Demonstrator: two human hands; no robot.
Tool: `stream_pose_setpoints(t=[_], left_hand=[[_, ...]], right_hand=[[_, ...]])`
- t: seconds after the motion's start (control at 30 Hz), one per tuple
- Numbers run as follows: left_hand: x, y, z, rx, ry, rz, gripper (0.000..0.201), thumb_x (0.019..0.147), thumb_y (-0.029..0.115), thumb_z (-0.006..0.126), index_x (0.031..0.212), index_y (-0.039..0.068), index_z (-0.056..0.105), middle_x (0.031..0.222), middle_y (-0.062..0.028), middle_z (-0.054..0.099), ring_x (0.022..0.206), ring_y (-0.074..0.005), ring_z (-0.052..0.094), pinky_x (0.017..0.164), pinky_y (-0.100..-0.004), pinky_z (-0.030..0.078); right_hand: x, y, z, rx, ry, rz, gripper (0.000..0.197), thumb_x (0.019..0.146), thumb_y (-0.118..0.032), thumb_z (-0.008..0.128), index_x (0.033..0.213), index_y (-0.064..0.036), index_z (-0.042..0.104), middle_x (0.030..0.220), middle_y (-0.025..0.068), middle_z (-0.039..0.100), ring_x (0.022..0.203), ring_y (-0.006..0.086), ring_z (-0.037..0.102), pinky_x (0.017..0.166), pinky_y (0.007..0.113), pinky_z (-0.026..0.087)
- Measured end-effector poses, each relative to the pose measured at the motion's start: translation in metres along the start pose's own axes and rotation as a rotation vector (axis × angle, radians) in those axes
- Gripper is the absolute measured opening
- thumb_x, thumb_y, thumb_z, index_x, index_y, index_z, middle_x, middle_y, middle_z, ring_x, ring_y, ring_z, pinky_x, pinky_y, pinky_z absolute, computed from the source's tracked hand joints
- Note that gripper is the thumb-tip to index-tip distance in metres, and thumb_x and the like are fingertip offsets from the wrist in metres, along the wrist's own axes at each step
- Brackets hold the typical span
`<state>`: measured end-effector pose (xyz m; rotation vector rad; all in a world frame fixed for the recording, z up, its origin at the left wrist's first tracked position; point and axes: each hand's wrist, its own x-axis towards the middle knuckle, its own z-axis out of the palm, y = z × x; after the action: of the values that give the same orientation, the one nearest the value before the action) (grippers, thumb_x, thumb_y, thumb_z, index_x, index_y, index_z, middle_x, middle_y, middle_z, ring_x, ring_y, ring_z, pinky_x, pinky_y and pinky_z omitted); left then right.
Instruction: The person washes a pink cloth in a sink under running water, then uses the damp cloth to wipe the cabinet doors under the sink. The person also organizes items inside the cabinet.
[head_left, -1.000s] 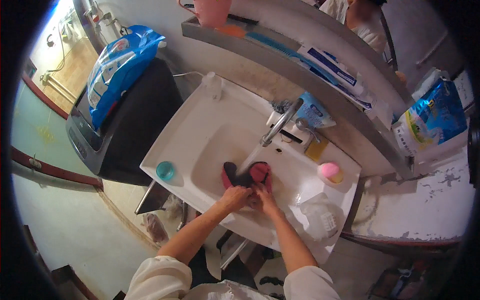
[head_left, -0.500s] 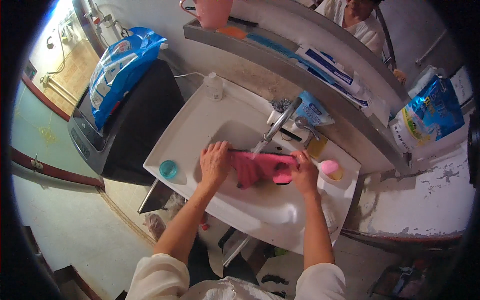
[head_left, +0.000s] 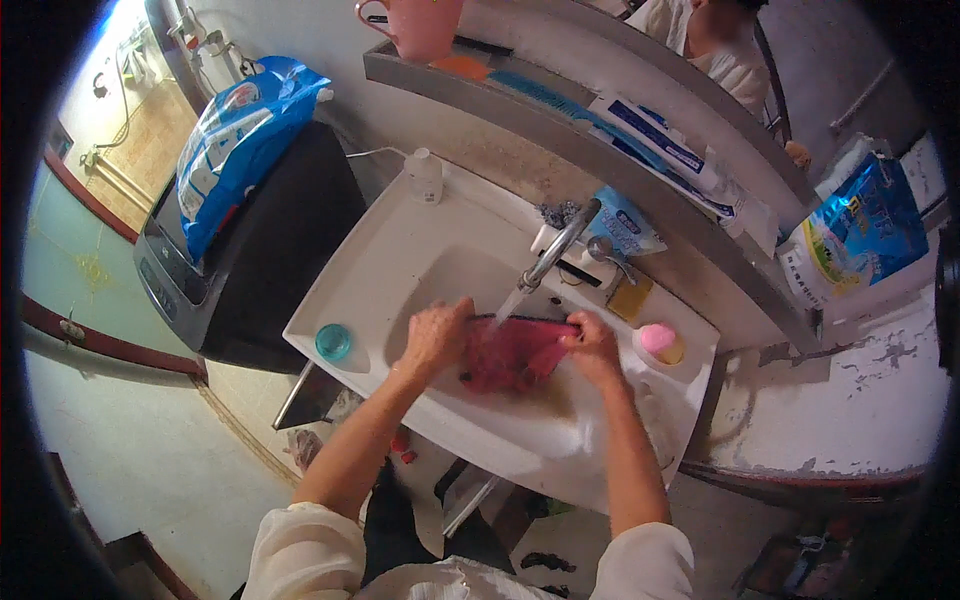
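A wet pink cloth with a dark edge is stretched between my two hands in the white sink. My left hand is closed on its left end. My right hand pinches the upper right corner. Water from the chrome tap runs onto the cloth near its upper edge. The lower part hangs down into the basin, its outline blurred by the water.
On the sink rim are a teal cup, a white bottle and a pink soap. A grey shelf with a pink mug runs behind. A black washing machine stands left, with a blue bag on top.
My right hand has shifted slightly left and down, bringing my hands closer together. The cloth has sunk lower into the basin and looks darker, with water running over it.
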<state>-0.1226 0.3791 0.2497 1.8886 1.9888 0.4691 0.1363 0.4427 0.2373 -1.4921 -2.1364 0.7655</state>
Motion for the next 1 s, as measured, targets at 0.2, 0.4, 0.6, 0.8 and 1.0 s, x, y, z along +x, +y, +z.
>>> stream_pose_setpoints(t=[0.2, 0.4, 0.6, 0.8, 1.0], left_hand=[[-0.017, -0.013, 0.017, -0.019, 0.152, 0.100, 0.013, 0.072, 0.013, 0.053, 0.084, 0.011, 0.056, 0.079, -0.0080, 0.060, 0.080, -0.0300, 0.056, 0.067, -0.0398, 0.046], [-0.049, -0.011, 0.059, 0.176, -0.488, 0.105, 0.015, 0.076, 0.022, 0.055, 0.085, 0.013, 0.062, 0.090, -0.0125, 0.062, 0.090, -0.0305, 0.058, 0.071, -0.0436, 0.047], [-0.003, 0.001, 0.001, -0.165, 0.116, 0.058, 0.016, 0.072, 0.018, 0.057, 0.085, 0.010, 0.058, 0.088, -0.0104, 0.059, 0.089, -0.0311, 0.055, 0.068, -0.0411, 0.047], [-0.034, 0.000, 0.044, 0.057, -0.059, 0.081, 0.014, 0.072, 0.014, 0.057, 0.085, 0.009, 0.058, 0.089, -0.0078, 0.059, 0.096, -0.0274, 0.053, 0.071, -0.0397, 0.048], [-0.048, -0.003, 0.063, 0.165, -0.491, 0.067, 0.009, 0.073, 0.018, 0.058, 0.079, 0.011, 0.060, 0.086, -0.0095, 0.060, 0.091, -0.0285, 0.057, 0.070, -0.0414, 0.047]], right_hand=[[-0.018, 0.017, 0.023, -0.053, 0.146, -0.257, 0.020, 0.071, -0.005, 0.060, 0.089, -0.0022, 0.054, 0.093, 0.0113, 0.056, 0.080, 0.0291, 0.057, 0.072, 0.034, 0.046], [-0.093, 0.051, 0.086, -0.167, -0.553, -0.054, 0.019, 0.069, -0.002, 0.057, 0.088, -0.0038, 0.059, 0.088, 0.0152, 0.058, 0.084, 0.0313, 0.057, 0.075, 0.039, 0.044], [-0.019, -0.008, 0.004, 0.114, 0.051, 0.099, 0.016, 0.072, -0.003, 0.059, 0.088, -0.0023, 0.056, 0.087, 0.0156, 0.059, 0.079, 0.0295, 0.058, 0.069, 0.037, 0.046], [-0.057, 0.044, 0.048, -0.046, 0.082, -0.061, 0.016, 0.072, -0.005, 0.058, 0.088, -0.0047, 0.056, 0.081, 0.0141, 0.058, 0.078, 0.0331, 0.057, 0.069, 0.038, 0.046], [-0.096, 0.039, 0.088, -0.176, -0.402, 0.024, 0.011, 0.069, -0.005, 0.059, 0.080, -0.0049, 0.058, 0.078, 0.0110, 0.061, 0.074, 0.0246, 0.060, 0.066, 0.035, 0.047]])
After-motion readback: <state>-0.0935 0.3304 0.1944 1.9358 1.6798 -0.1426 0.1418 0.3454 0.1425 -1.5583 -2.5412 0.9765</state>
